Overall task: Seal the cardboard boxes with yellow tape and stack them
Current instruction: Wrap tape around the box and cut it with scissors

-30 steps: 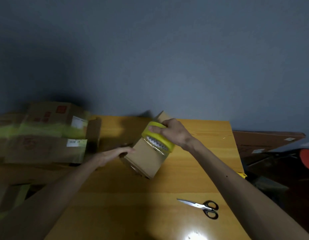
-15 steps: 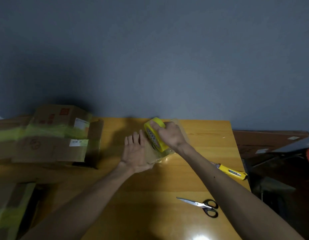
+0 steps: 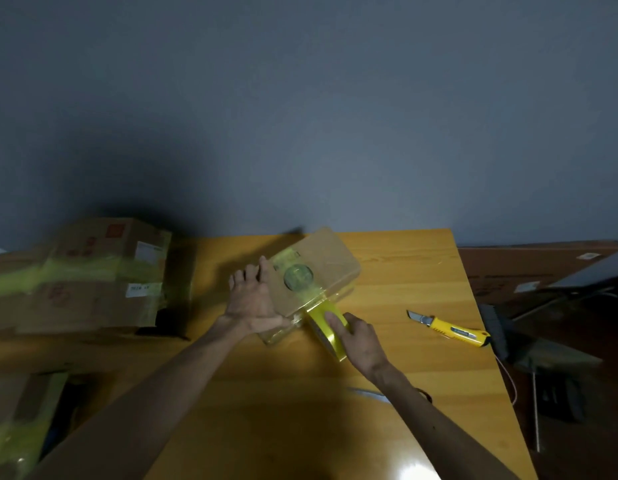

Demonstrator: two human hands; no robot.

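A small cardboard box [image 3: 321,261] lies on the wooden table [image 3: 404,271] near its far edge, with a strip of yellow tape running across its top. My left hand [image 3: 254,301] lies flat on the box's left side, fingers straight. My right hand [image 3: 361,341] grips the yellow tape roll [image 3: 326,329] at the box's near edge, the tape stretched from the box top to the roll.
Taped cardboard boxes [image 3: 93,275] are stacked at the table's left. A yellow utility knife [image 3: 453,329] lies to the right. Scissors [image 3: 370,393] are mostly hidden under my right forearm. More cardboard [image 3: 20,417] sits lower left. A brown board [image 3: 529,268] lies beyond the right edge.
My right hand pulled the tape roll from the box's far side across its top to its near edge. My left hand stayed flat on the box.
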